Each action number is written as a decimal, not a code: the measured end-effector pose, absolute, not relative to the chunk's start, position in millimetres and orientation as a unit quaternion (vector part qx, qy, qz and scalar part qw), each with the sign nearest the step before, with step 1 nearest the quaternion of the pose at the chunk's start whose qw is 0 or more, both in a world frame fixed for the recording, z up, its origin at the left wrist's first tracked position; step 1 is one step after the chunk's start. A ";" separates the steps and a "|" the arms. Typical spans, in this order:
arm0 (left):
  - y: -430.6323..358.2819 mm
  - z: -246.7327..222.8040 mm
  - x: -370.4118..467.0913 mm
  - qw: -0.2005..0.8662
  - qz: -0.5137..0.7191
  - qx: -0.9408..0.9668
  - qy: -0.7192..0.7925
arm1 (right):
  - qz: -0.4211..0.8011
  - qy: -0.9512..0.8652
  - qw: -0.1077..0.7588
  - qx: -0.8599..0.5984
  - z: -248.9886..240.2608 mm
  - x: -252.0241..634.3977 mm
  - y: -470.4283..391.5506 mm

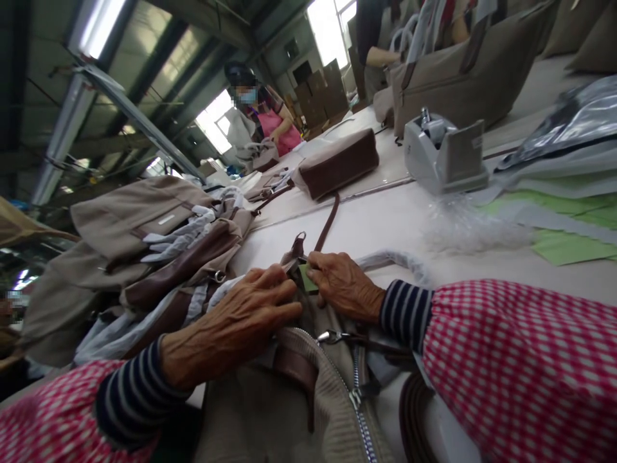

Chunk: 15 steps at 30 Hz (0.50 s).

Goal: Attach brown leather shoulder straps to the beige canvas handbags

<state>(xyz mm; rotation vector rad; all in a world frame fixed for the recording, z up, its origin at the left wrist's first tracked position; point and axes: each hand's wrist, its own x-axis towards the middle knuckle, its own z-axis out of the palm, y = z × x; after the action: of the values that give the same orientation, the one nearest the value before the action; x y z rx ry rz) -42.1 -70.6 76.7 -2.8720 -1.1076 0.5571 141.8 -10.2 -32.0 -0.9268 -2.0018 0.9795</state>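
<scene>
A taupe handbag (260,411) with a brown leather tab and a ribbed lining lies in front of me, its silver zipper (355,399) undone. At its far end my left hand (241,315) is closed on the bag's fabric, fingers bent and thumb side towards the middle. My right hand (344,283) pinches a small green paper (308,279) against that same end. Just beyond the fingertips stands a small tab with a metal ring (301,236). A metal clasp (332,336) lies across the bag below the right hand. Both palms are hidden.
Stacked bags (139,225) with wrapped handles fill the left side. Ahead lies a brown-bottomed bag (337,164). A tape dispenser (446,154), green sheets (573,238) and plastic wrap are on the right. A coiled brown strap (414,418) sits near me. A co-worker (274,125) stands across the table.
</scene>
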 end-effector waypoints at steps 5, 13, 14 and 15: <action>-70.5 73.8 -43.8 0.004 0.166 -0.927 -0.337 | 0.466 -0.742 0.344 -0.337 -26.9 144.4 -5.7; -66.9 79.7 -47.6 0.038 0.139 -0.946 -0.289 | 0.585 -0.722 0.183 -0.320 -14.3 138.8 3.8; -66.9 83.2 -46.3 0.040 0.144 -0.946 -0.288 | 0.578 -0.728 0.181 -0.320 -13.4 134.0 3.8; -67.0 86.7 -44.5 0.043 0.150 -0.945 -0.286 | 0.566 -0.736 0.187 -0.320 -12.7 128.4 3.6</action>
<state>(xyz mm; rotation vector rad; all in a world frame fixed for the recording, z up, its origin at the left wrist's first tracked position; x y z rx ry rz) -44.5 -67.0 86.7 -2.8921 -0.8753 0.4584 128.4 3.6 -12.7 -0.9002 -2.0730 1.5941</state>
